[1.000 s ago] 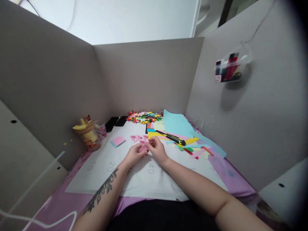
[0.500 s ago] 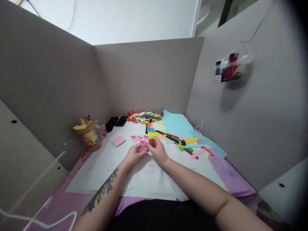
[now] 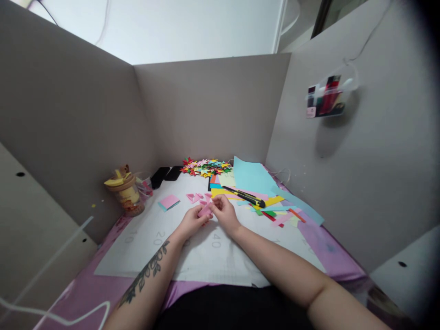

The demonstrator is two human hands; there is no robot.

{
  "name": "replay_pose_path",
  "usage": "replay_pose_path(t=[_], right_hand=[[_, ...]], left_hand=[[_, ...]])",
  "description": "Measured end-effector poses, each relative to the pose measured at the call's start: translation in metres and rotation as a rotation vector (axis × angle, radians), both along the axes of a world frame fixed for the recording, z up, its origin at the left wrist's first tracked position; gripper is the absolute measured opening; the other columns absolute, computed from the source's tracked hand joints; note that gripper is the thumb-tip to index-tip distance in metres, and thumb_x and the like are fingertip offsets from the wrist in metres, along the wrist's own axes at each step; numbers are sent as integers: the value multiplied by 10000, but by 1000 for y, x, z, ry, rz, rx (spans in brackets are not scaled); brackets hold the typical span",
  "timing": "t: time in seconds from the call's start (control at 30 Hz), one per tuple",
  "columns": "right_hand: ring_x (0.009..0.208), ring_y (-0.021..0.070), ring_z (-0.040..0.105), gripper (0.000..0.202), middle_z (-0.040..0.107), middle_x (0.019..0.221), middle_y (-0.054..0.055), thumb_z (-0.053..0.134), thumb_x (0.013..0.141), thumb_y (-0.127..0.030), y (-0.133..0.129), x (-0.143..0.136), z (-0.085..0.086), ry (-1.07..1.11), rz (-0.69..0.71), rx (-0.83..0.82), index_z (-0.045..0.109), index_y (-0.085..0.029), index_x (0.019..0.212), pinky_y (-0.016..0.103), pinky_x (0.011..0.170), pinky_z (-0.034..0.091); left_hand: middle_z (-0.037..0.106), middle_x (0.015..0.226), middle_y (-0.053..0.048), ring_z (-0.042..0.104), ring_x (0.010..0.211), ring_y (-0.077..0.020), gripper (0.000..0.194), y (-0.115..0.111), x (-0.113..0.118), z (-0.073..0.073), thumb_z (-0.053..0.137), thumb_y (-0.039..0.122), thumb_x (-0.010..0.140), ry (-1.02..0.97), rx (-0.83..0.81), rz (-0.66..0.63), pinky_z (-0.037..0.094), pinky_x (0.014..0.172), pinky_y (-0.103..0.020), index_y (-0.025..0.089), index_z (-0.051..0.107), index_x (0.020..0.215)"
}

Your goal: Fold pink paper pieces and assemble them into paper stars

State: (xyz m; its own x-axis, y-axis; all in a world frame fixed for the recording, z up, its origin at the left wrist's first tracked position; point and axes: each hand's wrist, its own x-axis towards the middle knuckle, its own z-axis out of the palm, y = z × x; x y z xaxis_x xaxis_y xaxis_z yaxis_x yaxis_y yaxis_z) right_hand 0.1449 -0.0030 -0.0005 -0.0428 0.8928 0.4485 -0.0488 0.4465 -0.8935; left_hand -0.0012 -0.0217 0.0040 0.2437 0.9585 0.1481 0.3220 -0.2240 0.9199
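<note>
Between my hands is a small piece of pink paper (image 3: 205, 211), partly covered by fingers. My left hand (image 3: 193, 221) pinches its left side, and my right hand (image 3: 223, 211) pinches its right edge. Just beyond them, several small folded pink paper pieces (image 3: 195, 198) lie on the white sheet (image 3: 144, 247). To the left is a stack of square paper (image 3: 168, 201), pink on top with blue below. A yellow and black utility knife (image 3: 244, 196) rests over paper strips to the right of my right hand.
Colourful folded paper stars (image 3: 206, 167) are heaped at the back. Blue paper sheets (image 3: 256, 176) and cut strips (image 3: 275, 215) cover the right side. A lidded cup (image 3: 125, 192) and black phone-like objects (image 3: 173, 173) stand or lie at left. Grey panels (image 3: 213, 105) enclose the table.
The pink paper has shifted slightly between my fingers, its face now showing a little flatter. Both arms stay in nearly the same place.
</note>
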Motion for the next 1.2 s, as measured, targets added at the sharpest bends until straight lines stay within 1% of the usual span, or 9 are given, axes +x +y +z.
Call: replay_pose_path(t=[0.1,0.23,0.43,0.57,0.67,0.77,0.93,1.07,1.2], right_hand=[[666,123,527,164,521,755,-16,589,744,-270,0,0,-1,2,0,2,493,-200,858,254,619,447],[679,128,528,171,526,757,-14,590,741,-281,0,0,0,2,-4,15,500,-202,864,257,624,446],[693,136,533,177,532,766,-8,593,746,-299,0,0,-1,-3,-8,11,501,-204,864,261,638,449],[696,135,535,175,537,770,-7,595,747,-299,1,0,-2,-6,-9,19,505,-204,863,260,644,449],[693,131,533,171,533,771,-9,594,748,-287,1,0,-2,6,-3,16,506,-202,867,253,636,445],[668,123,526,168,524,761,-13,592,750,-276,1,0,-2,6,3,6,499,-199,866,248,614,440],[634,120,526,172,522,742,-20,591,746,-285,0,0,-1,7,7,-7,488,-203,858,247,584,447],[632,123,529,176,524,743,-16,586,748,-298,-1,1,0,9,11,-9,483,-207,859,246,566,457],[647,124,532,220,530,760,-13,598,725,-272,-1,-1,0,34,42,-26,483,-208,902,250,586,465]], left_hand=[[547,625,12,474,525,-104,319,0,0,-1,547,427,764,4,-10,-18,342,477,-202,121,578,847],[521,606,22,441,513,-98,322,1,0,-3,563,430,747,33,20,1,312,462,-200,122,573,841],[535,675,9,430,568,-103,304,2,-1,-2,585,399,732,66,97,15,323,507,-207,122,594,859],[528,663,10,431,566,-104,293,1,-1,-1,587,394,730,69,96,27,323,504,-206,121,592,835],[522,639,16,431,537,-98,295,0,-1,-1,576,402,742,45,48,4,317,479,-200,124,578,839],[542,641,13,456,518,-97,312,-1,0,0,579,412,746,14,-9,-22,334,468,-198,123,566,864],[625,759,-40,550,582,-123,321,1,0,-1,586,392,753,-48,-26,-49,398,502,-208,116,567,916],[651,807,-59,592,613,-141,325,1,0,-2,602,393,745,-65,-39,-48,429,528,-218,121,567,918],[661,818,-56,614,660,-154,312,1,1,3,613,375,736,-102,-18,-21,465,596,-242,130,568,924]])
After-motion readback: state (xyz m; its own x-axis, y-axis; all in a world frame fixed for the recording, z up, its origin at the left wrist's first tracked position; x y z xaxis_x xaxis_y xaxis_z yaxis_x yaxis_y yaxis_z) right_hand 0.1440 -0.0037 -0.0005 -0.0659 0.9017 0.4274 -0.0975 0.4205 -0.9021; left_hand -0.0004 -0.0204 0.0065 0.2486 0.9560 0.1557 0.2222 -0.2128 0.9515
